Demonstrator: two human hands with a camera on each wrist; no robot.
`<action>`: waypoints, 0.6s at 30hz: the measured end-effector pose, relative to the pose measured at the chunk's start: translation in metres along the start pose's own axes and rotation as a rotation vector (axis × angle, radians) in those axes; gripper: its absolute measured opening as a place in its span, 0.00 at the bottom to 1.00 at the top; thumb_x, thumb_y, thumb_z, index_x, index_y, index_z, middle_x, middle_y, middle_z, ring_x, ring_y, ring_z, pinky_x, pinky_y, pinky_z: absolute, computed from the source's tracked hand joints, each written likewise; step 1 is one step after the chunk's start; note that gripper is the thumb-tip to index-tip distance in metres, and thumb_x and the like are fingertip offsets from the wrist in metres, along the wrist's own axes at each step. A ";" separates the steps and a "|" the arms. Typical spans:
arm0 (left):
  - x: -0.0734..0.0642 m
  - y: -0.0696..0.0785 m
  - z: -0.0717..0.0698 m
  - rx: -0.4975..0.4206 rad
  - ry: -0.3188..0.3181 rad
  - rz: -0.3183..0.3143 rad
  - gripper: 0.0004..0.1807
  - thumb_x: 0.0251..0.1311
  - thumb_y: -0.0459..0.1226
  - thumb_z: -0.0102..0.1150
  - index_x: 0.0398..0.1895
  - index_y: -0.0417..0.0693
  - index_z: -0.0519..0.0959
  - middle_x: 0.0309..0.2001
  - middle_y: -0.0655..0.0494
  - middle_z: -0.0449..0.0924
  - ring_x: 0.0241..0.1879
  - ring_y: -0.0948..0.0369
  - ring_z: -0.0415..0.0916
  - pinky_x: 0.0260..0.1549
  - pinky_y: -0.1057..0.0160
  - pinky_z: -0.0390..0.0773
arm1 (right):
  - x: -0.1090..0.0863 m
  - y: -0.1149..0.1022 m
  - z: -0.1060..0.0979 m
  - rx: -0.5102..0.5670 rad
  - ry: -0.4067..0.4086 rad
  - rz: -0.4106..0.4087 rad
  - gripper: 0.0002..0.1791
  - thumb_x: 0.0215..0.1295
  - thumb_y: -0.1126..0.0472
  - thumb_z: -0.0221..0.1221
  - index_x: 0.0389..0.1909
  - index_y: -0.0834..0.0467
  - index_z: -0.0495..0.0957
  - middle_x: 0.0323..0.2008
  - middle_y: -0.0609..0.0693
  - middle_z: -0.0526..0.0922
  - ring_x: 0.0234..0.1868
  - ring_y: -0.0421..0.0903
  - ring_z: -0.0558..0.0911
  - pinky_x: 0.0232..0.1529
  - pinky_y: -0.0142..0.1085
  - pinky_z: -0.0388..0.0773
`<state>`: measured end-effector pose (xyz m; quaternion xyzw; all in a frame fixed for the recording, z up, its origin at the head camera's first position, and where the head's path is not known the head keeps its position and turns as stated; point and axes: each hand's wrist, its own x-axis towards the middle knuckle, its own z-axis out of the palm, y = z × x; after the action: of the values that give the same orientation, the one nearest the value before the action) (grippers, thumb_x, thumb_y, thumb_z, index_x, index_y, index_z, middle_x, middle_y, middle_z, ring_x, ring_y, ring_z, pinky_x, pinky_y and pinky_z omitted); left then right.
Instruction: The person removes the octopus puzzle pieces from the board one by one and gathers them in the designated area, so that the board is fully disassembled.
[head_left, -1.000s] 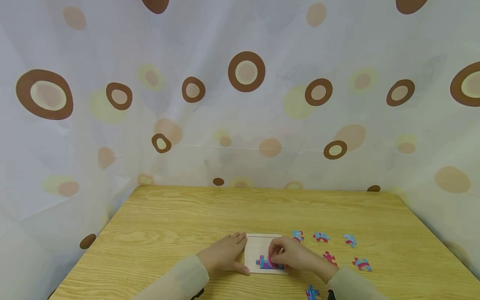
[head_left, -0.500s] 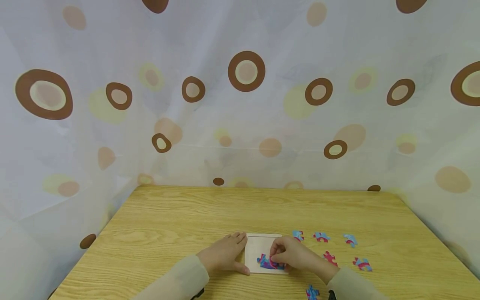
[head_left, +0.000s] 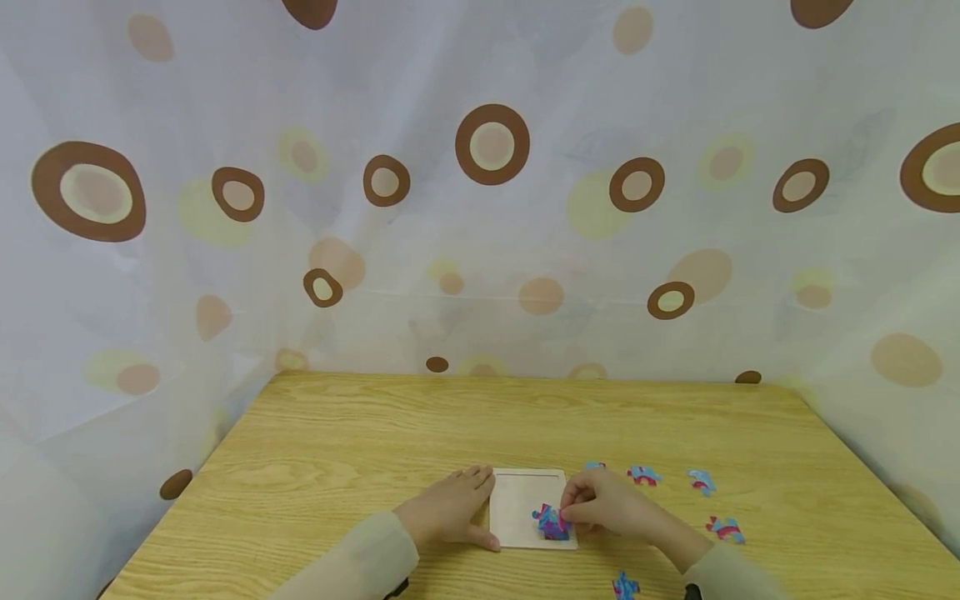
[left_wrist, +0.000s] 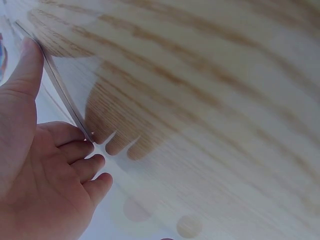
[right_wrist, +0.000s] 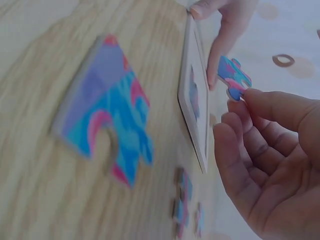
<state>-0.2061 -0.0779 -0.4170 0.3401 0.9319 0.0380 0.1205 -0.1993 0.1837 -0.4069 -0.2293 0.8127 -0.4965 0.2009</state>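
Observation:
A pale square puzzle tray (head_left: 516, 496) lies on the table with my left hand (head_left: 452, 508) flat at its left edge. The left fingers are spread, and in the left wrist view the thumb (left_wrist: 29, 67) touches the tray's side. My right hand (head_left: 603, 504) pinches a blue, purple and pink jigsaw piece (right_wrist: 235, 77) between thumb and index finger. In the right wrist view this piece is held up at a tilt, apart from the tray. Another jigsaw piece (right_wrist: 194, 97) lies in the tray's near right corner, partly covered by the held one in the head view.
Loose jigsaw pieces lie right of the tray, among them a blue and red one (head_left: 643, 475), one farther right (head_left: 702, 481) and one below that (head_left: 725, 529). A blue piece (head_left: 625, 586) sits near the front. A spotted curtain (head_left: 480, 250) hangs behind the wooden table (head_left: 360, 433).
My right hand has moved right, lifting and tilting the pinched piece from beside the one in the tray corner. It now hides the red piece on the table. The left hand stays put.

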 end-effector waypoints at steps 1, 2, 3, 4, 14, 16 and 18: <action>0.000 0.000 0.000 0.001 0.001 0.000 0.50 0.51 0.64 0.52 0.68 0.38 0.57 0.69 0.47 0.52 0.67 0.55 0.49 0.63 0.58 0.53 | -0.003 0.001 -0.004 -0.006 -0.004 -0.007 0.07 0.61 0.64 0.59 0.28 0.64 0.76 0.21 0.51 0.76 0.20 0.41 0.72 0.18 0.30 0.71; 0.000 -0.001 0.001 0.000 0.001 0.001 0.50 0.51 0.63 0.52 0.68 0.38 0.56 0.69 0.47 0.52 0.68 0.55 0.48 0.63 0.58 0.52 | -0.007 0.003 -0.008 -0.011 -0.010 -0.011 0.07 0.61 0.63 0.59 0.29 0.64 0.76 0.21 0.51 0.76 0.20 0.41 0.72 0.18 0.30 0.71; 0.001 -0.001 0.001 -0.003 0.000 0.003 0.50 0.51 0.63 0.52 0.69 0.38 0.56 0.69 0.47 0.51 0.68 0.55 0.48 0.63 0.58 0.52 | -0.010 0.005 -0.012 -0.017 -0.014 -0.018 0.07 0.61 0.63 0.59 0.29 0.64 0.76 0.22 0.50 0.76 0.20 0.40 0.72 0.18 0.29 0.71; 0.001 -0.001 0.001 -0.006 -0.002 0.004 0.50 0.51 0.63 0.52 0.69 0.38 0.56 0.69 0.48 0.51 0.68 0.55 0.48 0.63 0.58 0.52 | -0.014 0.007 -0.016 -0.017 -0.020 -0.022 0.07 0.61 0.63 0.59 0.29 0.64 0.76 0.22 0.50 0.76 0.20 0.40 0.72 0.19 0.30 0.72; -0.002 0.000 -0.002 -0.023 -0.012 0.010 0.49 0.52 0.62 0.53 0.69 0.38 0.55 0.69 0.47 0.51 0.68 0.55 0.47 0.64 0.58 0.52 | -0.052 0.028 -0.048 -0.022 -0.063 0.001 0.08 0.62 0.62 0.57 0.30 0.64 0.77 0.22 0.49 0.76 0.18 0.36 0.71 0.17 0.26 0.70; -0.002 0.001 -0.002 -0.021 -0.011 0.007 0.49 0.52 0.62 0.53 0.69 0.38 0.56 0.69 0.47 0.51 0.68 0.55 0.48 0.64 0.58 0.52 | -0.059 0.033 -0.053 -0.005 -0.087 0.006 0.08 0.63 0.63 0.57 0.30 0.65 0.77 0.21 0.48 0.76 0.17 0.36 0.69 0.16 0.25 0.68; -0.002 0.001 -0.002 -0.015 -0.006 0.004 0.49 0.52 0.62 0.53 0.69 0.38 0.56 0.69 0.47 0.51 0.68 0.54 0.48 0.63 0.58 0.52 | -0.065 0.037 -0.057 0.008 -0.110 -0.002 0.08 0.63 0.64 0.56 0.30 0.65 0.77 0.21 0.47 0.76 0.16 0.35 0.69 0.15 0.24 0.68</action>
<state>-0.2050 -0.0783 -0.4148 0.3414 0.9304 0.0442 0.1259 -0.1845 0.2769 -0.4093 -0.2563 0.7984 -0.4865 0.2454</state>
